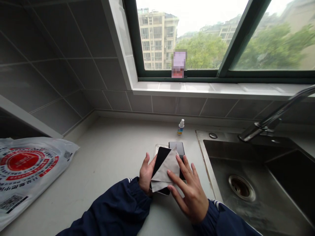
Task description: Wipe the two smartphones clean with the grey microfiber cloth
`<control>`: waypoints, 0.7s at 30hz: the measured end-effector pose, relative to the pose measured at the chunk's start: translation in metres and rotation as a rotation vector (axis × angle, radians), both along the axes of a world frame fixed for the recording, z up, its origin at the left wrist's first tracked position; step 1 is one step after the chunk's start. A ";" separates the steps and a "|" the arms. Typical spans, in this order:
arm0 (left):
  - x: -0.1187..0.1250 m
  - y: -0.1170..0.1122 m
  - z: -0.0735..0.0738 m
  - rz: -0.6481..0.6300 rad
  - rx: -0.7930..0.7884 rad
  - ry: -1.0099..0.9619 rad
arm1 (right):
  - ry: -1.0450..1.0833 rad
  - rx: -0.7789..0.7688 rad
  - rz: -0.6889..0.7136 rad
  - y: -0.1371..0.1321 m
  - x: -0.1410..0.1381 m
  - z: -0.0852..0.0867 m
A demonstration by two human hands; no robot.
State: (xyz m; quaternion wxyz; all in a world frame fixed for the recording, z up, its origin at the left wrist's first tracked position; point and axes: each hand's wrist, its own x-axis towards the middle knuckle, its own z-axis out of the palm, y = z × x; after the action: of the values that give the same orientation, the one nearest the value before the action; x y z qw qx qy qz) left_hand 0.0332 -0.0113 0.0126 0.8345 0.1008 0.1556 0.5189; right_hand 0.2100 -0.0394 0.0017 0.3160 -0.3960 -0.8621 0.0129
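Note:
A black-screened smartphone (162, 156) rests in my left hand (147, 170), tilted, my palm along its left side and the thumb up. Over its screen lies a grey cleaning cloth (168, 166) with zigzag edges, folded over itself. My right hand (190, 190) is at the cloth's right side, its fingers spread, with fingertips on the fabric. Behind the held phone, a second dark phone (176, 145) lies on the counter, partly covered by the cloth and my right fingers. A clear case-like piece (157, 147) shows beside it, mostly hidden.
A small white-capped spray bottle (180, 127) stands near the back wall. To the right is a steel sink (216, 164) with a faucet (261, 126). A printed plastic bag (31, 167) lies at the left on the white counter (108, 150). A window is above.

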 end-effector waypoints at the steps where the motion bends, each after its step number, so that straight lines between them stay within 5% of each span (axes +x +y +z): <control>1: 0.000 0.000 0.000 0.002 -0.003 0.002 | -0.019 0.022 0.025 0.001 0.001 0.000; 5: 0.001 -0.001 -0.002 0.007 -0.007 0.003 | -0.062 0.065 0.091 0.004 0.004 0.000; 10: -0.001 -0.001 -0.007 -0.047 0.014 -0.010 | 0.034 0.013 -0.017 0.009 0.007 -0.006; 14: -0.007 0.000 -0.011 -0.196 0.058 -0.035 | 0.201 -0.071 -0.051 0.015 0.009 -0.012; 21: -0.009 -0.001 -0.011 -0.274 0.121 -0.020 | 0.616 -0.274 -0.088 0.018 0.012 -0.002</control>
State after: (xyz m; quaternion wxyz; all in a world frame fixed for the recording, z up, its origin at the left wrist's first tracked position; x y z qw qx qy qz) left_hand 0.0245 -0.0124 0.0012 0.8915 0.1660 0.1005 0.4094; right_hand 0.2216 -0.0213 -0.0004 0.5056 -0.4493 -0.6984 0.2340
